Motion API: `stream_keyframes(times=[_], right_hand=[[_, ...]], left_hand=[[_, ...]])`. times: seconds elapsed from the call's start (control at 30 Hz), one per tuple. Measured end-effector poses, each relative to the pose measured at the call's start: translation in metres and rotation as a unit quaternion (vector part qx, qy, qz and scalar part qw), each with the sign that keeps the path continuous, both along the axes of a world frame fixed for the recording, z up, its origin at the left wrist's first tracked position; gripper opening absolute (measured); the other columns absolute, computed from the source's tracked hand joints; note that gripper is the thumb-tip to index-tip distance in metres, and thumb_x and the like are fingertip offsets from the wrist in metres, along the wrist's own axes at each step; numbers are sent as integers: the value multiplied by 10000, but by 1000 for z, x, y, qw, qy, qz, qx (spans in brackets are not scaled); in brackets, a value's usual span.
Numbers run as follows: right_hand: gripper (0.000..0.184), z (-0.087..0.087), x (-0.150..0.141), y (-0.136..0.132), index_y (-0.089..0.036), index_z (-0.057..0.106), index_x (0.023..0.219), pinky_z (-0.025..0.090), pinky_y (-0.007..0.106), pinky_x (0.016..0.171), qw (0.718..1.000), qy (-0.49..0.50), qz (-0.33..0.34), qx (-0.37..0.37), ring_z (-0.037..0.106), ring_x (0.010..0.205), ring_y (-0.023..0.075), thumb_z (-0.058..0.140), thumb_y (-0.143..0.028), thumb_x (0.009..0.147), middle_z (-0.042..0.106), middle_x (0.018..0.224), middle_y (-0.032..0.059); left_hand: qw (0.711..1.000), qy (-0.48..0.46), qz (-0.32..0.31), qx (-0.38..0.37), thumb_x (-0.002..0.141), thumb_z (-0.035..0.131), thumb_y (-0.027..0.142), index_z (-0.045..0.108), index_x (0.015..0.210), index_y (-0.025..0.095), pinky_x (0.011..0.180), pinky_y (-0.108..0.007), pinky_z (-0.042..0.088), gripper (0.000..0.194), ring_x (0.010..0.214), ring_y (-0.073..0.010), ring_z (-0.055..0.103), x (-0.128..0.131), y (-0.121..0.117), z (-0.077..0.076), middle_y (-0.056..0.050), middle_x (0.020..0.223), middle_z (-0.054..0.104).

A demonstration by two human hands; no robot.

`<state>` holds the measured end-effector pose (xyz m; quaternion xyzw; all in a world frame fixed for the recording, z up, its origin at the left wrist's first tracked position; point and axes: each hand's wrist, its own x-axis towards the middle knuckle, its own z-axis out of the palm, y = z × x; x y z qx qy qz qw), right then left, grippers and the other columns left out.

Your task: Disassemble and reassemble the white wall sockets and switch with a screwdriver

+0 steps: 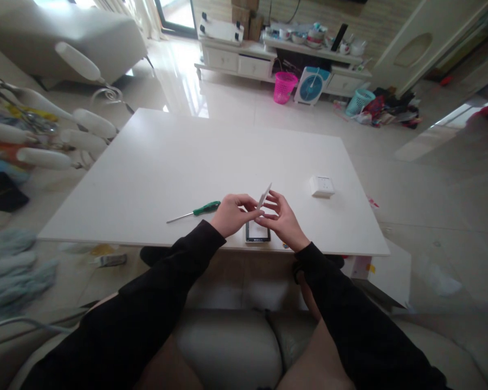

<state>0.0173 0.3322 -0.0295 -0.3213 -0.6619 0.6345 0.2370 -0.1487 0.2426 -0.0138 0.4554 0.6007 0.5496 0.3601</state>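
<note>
My left hand (233,213) pinches the lower edge of a thin white plate (265,195), which is tilted up almost on edge. From the other side my right hand (283,218) closes on the same plate with thumb and fingertips. Just under both hands, a flat black-framed device with a white face (258,236) lies near the table's front edge, its upper part hidden. To the left of my left hand lies a screwdriver (206,208) with a green handle, its shaft pointing left. A white wall socket on a box (322,186) sits to the right.
The white table (211,157) spans the area before me. Beyond it are a low cabinet (223,59), a pink basket (284,86) and a blue fan (311,85). A chandelier with white shades (95,123) rises at the left. A grey sofa seat (228,341) is beneath me.
</note>
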Motion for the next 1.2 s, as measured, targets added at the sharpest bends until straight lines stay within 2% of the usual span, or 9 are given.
stream_keyframes(times=[0.17, 0.37, 0.43, 0.53, 0.63, 0.7, 0.87, 1.0, 1.2], right_hand=[[774, -1, -3, 1, -298, 498, 1294, 606, 474, 991, 997, 46, 47, -48, 634, 1238, 274, 910, -406, 648, 602, 1338, 80], [820, -6, -5, -2, -334, 450, 1357, 581, 474, 1044, 992, 84, 78, -54, 599, 1303, 280, 883, -456, 670, 566, 1405, 70], [845, -1, -5, -4, -344, 433, 1393, 561, 481, 1062, 992, 84, 76, -47, 556, 1359, 300, 849, -504, 675, 525, 1463, 82], [848, 10, -4, -5, -364, 401, 1452, 544, 509, 1062, 988, 106, 88, -70, 523, 1391, 327, 762, -533, 703, 462, 1539, 88], [817, 17, 1, -5, -353, 383, 1494, 521, 538, 1061, 976, 135, 127, -115, 524, 1386, 347, 656, -525, 744, 457, 1555, 95], [828, 19, 4, -5, -317, 381, 1516, 507, 547, 1057, 970, 136, 153, -128, 519, 1385, 362, 587, -574, 756, 481, 1537, 116], [914, 22, 7, -4, -240, 434, 1507, 509, 530, 1003, 960, 123, 179, -178, 525, 1351, 386, 475, -712, 726, 525, 1499, 156], [890, 19, 8, -4, -223, 541, 1437, 525, 491, 938, 942, 149, 174, -247, 579, 1255, 374, 520, -724, 700, 553, 1486, 150], [832, 13, 6, -3, -192, 557, 1416, 535, 385, 871, 887, 235, 217, -332, 641, 1097, 276, 601, -678, 741, 627, 1395, 139]], left_hand=[[998, -9, -54, 15, 748, 819, 386, 810, 854, 160, 559, -223, 495, 249, 666, -128, 613, 5, -1, 6, -36, 746, 667], [994, -32, -105, 28, 800, 787, 410, 827, 931, 159, 580, -238, 517, 286, 720, -154, 660, 4, -4, 12, -76, 825, 729], [994, -54, -87, 33, 812, 775, 409, 818, 911, 149, 583, -239, 525, 281, 721, -159, 675, 2, -4, 13, -83, 820, 751], [994, -97, -6, 50, 817, 750, 371, 785, 882, 137, 542, -225, 511, 245, 645, -131, 649, -5, -2, 13, -56, 741, 732], [987, -130, 81, 57, 760, 767, 306, 735, 873, 144, 488, -205, 477, 200, 577, -101, 598, -13, 1, 11, 0, 669, 656], [984, -138, 103, 53, 733, 781, 287, 710, 875, 151, 477, -196, 466, 210, 573, -90, 584, -16, 2, 10, 21, 672, 615], [988, -136, 55, 44, 741, 802, 325, 727, 977, 144, 499, -199, 477, 307, 613, -91, 608, -14, 1, 11, -3, 764, 645], [988, -147, 29, 43, 742, 817, 336, 735, 1011, 129, 511, -205, 479, 350, 658, -125, 671, -12, 0, 11, -17, 755, 668], [982, -178, 43, 49, 674, 877, 376, 725, 980, 131, 500, -216, 473, 420, 579, -108, 643, -11, 2, 8, -15, 760, 702]])
